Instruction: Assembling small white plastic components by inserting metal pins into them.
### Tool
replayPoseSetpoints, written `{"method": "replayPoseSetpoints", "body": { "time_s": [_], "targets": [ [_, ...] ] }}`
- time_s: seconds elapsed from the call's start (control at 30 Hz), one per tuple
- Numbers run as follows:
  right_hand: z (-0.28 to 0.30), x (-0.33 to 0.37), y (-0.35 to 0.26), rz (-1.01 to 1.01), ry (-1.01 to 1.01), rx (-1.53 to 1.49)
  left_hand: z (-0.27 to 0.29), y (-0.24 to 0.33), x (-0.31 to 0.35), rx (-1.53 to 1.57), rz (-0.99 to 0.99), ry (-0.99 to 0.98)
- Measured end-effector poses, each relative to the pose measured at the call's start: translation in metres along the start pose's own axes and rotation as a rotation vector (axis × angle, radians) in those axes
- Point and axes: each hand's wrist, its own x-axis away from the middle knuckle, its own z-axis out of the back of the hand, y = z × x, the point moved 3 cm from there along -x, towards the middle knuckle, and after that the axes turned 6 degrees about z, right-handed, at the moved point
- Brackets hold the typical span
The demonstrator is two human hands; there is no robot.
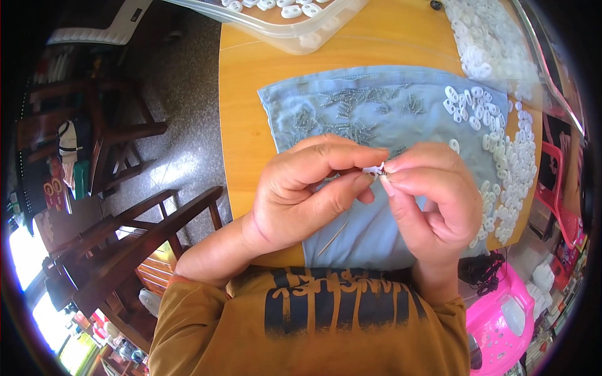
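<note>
My left hand (316,188) is closed, pinching a small white plastic piece (372,170) between thumb and forefinger. Against it, the fingertips of my right hand (436,194) press together at the piece's right end. A tiny dark bit shows between the fingertips there, too small to name. Both hands are held over a light blue cloth (370,225). Small metal springs (343,103) lie scattered in clusters on the cloth beyond my hands. White oval pieces with two holes (480,106) are spread along the cloth's right side. Below my left hand rests a thin metal rod (333,238).
The cloth covers part of a yellow wooden table (241,125). At the far edge stands a clear plastic bin (307,31) of white pieces. More white pieces are heaped (489,44) at the far right. A pink plastic chair (508,319) is at the lower right, dark wooden chairs (150,238) at the left.
</note>
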Motion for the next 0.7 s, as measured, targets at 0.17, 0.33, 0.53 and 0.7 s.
{"method": "replayPoseSetpoints", "body": {
  "time_s": [0.17,0.33,0.53,0.7],
  "targets": [
    [-0.001,-0.0002,0.0008,-0.012,0.007,0.002,-0.0015,-0.0028,0.0038,0.22,0.209,0.044],
    [-0.0021,0.0001,0.0004,-0.022,0.001,-0.015,0.0014,-0.003,0.0042,0.259,0.209,-0.018],
    [-0.0028,0.0028,0.0008,-0.079,0.007,-0.076,0.0015,0.003,0.0044,-0.048,0.091,-0.01],
    [-0.004,0.0024,-0.0004,-0.146,0.011,-0.076,-0.0013,0.0009,0.0055,-0.144,-0.051,0.063]
  ]
}}
